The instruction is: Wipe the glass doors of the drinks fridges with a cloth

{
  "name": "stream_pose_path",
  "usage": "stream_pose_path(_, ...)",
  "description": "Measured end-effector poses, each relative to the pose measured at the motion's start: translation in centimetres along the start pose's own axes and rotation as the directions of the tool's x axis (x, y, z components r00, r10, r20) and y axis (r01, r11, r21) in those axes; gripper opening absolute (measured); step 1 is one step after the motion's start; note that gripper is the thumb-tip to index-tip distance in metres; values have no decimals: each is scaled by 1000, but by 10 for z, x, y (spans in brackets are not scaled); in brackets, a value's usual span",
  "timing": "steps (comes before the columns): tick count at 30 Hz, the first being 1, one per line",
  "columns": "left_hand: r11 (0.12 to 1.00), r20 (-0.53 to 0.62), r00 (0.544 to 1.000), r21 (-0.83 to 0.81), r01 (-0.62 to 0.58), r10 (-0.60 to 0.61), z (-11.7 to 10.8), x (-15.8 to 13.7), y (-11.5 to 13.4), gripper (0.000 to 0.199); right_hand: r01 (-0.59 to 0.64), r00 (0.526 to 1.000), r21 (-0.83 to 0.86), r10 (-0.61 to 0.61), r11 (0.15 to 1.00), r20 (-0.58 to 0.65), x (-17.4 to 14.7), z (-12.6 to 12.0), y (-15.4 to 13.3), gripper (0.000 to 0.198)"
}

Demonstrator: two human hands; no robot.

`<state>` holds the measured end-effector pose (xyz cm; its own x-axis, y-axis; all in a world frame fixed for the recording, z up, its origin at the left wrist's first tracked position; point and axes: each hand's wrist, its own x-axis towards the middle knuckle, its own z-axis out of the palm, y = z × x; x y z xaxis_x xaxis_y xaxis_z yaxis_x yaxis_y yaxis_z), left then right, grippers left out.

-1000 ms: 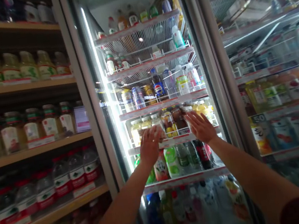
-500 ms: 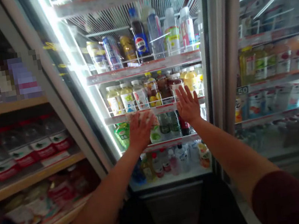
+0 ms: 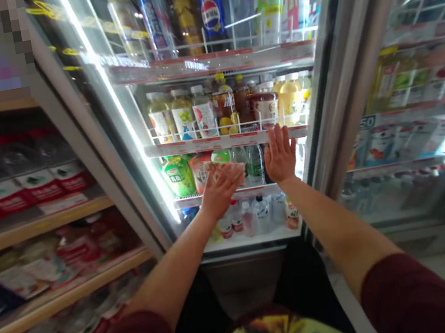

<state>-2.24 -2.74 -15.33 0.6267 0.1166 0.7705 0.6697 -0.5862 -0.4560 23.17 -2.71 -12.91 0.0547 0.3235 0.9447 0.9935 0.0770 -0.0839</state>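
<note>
My left hand [image 3: 217, 194] presses a pale pinkish cloth [image 3: 238, 169] against the glass door [image 3: 217, 96] of a lit drinks fridge, its fingers over the cloth. The cloth lies in front of the shelf with green bottles and cartons. To its right, my right hand [image 3: 281, 158] rests flat, palm toward the same glass, with fingers stretched upward and nothing in it. Behind the glass stand a green drink carton [image 3: 178, 177], a cola bottle [image 3: 211, 6] and several juice bottles [image 3: 183, 115].
At left, wooden shelves [image 3: 36, 229] carry bottles with red-and-white labels [image 3: 29, 182]. The metal door frame [image 3: 331, 80] runs down the right side, with another glass-fronted fridge [image 3: 408, 130] beyond it. My dark-trousered legs are below, close to the fridge base.
The view has tilted down and come closer to the fridge. My left hand and the cloth have shifted right across the glass, nearer my right hand, which stays spread on the door.
</note>
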Motion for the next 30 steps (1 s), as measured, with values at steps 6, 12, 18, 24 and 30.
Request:
stream_pose_path(6, 935, -149, 923, -61, 350, -356, -14, 29, -42, 50, 47, 999, -24, -48, 999, -9, -26, 14, 9, 59)
stream_pose_path(12, 947, -13, 949, -68, 315, -316, 7, 3, 20, 56, 42, 999, 14, -42, 999, 2, -22, 10, 8, 58)
stream_pose_path(18, 966, 83, 966, -64, 249, -243, 14, -8, 30, 56, 53, 999, 42, -53, 998, -4, -24, 12, 7, 58)
stream_pose_path(24, 917, -72, 914, -22, 398, -399, 8, 15, 18, 54, 52, 999, 39, -52, 998, -6, -24, 12, 8, 58)
stream_pose_path(30, 966, 121, 960, -29, 258, -253, 24, -46, 63, 62, 85, 995, 18, -84, 996, -55, -26, 13, 9, 56)
